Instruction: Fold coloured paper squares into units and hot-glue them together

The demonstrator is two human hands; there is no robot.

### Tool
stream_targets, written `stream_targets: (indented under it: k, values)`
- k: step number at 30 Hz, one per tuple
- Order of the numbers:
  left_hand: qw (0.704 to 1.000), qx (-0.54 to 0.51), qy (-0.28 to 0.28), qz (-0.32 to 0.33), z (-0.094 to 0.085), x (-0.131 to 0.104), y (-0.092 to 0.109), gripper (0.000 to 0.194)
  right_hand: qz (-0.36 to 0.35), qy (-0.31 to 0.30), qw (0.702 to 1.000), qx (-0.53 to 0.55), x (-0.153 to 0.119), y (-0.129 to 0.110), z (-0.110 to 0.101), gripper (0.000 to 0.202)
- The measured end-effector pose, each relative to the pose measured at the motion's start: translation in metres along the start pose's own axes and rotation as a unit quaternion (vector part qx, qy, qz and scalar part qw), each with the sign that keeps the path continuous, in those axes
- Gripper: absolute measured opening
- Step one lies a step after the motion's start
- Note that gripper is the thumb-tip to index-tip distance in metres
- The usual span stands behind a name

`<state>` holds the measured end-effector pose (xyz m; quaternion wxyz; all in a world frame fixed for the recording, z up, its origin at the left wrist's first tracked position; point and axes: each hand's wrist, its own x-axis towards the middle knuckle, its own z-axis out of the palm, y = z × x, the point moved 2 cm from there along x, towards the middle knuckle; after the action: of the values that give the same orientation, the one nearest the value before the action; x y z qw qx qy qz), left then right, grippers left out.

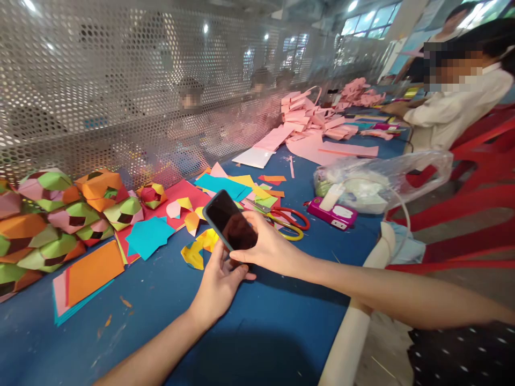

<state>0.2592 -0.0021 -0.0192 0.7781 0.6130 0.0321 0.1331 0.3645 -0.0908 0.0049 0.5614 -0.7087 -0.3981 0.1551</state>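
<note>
No legible text or numbers.

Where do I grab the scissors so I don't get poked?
Probably by the red loop and yellow loop of the scissors, coming from the right: the loops face that way, while the blades point left, toward the coloured paper.

A blue-topped counter (277, 327) with scuffs and a pale rounded edge (348, 338) runs away toward the upper right, bordered on its far side by an upright perforated metal screen (132, 91) whose many round holes let points of brightness through. Red plastic chairs (466, 210) line the near side over a dull greyish floor (376, 351). Farther back, paned windows (372, 22) admit daylight near a pale pillar (410, 24), and a round ceiling lamp (353, 6) glows above.
</note>
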Motion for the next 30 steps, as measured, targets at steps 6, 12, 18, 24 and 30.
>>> stream_targets:
  k: [6, 12, 18, 24, 30]
  values:
    - [1.0, 0.013, 0.008, -0.009, 0.0, 0.0, 0.003, 0.061, -0.01, 0.036, 0.998, -0.044, -0.001, 0.004, -0.001, 0.07]
    - [0.999, -0.023, 0.006, -0.023, -0.004, 0.0, 0.001, 0.062, -0.028, -0.015, 0.999, 0.0, -0.002, 0.002, -0.006, 0.067]
    - [0.994, -0.083, -0.011, -0.075, -0.006, 0.001, 0.004, 0.069, 0.068, -0.108, 0.983, 0.128, 0.007, 0.005, -0.033, 0.05]
    - [0.987, -0.107, -0.043, -0.109, -0.007, 0.001, 0.008, 0.077, 0.062, -0.246, 0.962, 0.106, 0.0, 0.009, -0.041, 0.068]
    - [0.986, -0.103, -0.054, -0.117, -0.009, 0.001, 0.006, 0.079, 0.027, -0.167, 0.986, 0.014, -0.009, 0.009, -0.042, 0.065]
